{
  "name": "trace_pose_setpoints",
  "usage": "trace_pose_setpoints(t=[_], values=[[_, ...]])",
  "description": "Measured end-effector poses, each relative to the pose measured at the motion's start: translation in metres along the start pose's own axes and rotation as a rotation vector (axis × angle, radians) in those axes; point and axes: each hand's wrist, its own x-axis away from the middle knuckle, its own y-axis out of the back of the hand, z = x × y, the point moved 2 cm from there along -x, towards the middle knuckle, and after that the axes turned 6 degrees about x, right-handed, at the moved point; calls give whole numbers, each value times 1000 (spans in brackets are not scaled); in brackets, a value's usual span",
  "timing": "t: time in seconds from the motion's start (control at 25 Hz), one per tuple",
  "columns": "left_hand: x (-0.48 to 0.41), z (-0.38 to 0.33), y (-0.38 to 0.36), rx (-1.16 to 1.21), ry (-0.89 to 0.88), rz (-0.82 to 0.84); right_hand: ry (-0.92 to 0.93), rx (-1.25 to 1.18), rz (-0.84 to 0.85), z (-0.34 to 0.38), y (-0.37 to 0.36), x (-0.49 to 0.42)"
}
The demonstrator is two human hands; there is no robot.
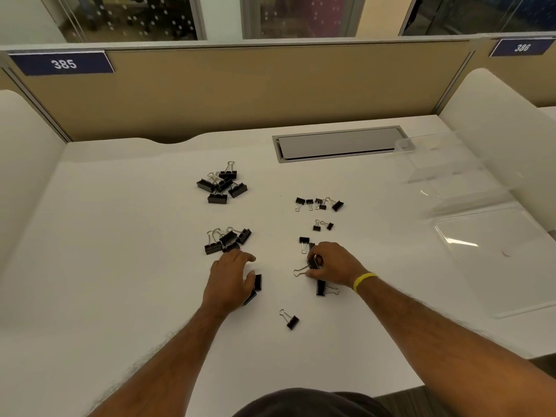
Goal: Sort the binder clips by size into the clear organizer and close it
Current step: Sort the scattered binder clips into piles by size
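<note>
Black binder clips lie in groups on the white desk. A pile of large clips (pixel 222 183) sits at the back left, and a medium pile (pixel 227 239) lies nearer. A row of small clips (pixel 318 203) is at the middle right, with two more small clips (pixel 323 225) below it. My left hand (pixel 230 278) rests over two clips (pixel 257 282), its fingers partly curled around them. My right hand (pixel 331 261) pinches a clip (pixel 313 263) whose wire handle sticks out left. The clear organizer (pixel 457 188) stands open at the right, its lid (pixel 493 251) lying flat.
A lone clip (pixel 289 319) lies near the desk's front, another clip (pixel 323 288) under my right wrist, and one (pixel 304 242) just beyond my right fingers. A grey cable hatch (pixel 340 143) is set into the desk at the back. Tan partition panels enclose the desk.
</note>
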Motion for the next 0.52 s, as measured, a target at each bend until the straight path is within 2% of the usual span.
trace_pose_setpoints(t=[0.2, 0.52], values=[[4, 7, 8, 4, 13, -29, -31, 60, -26, 14, -1, -2], [10, 22, 18, 19, 47, -68, -73, -203, -100, 60, 3, -35]])
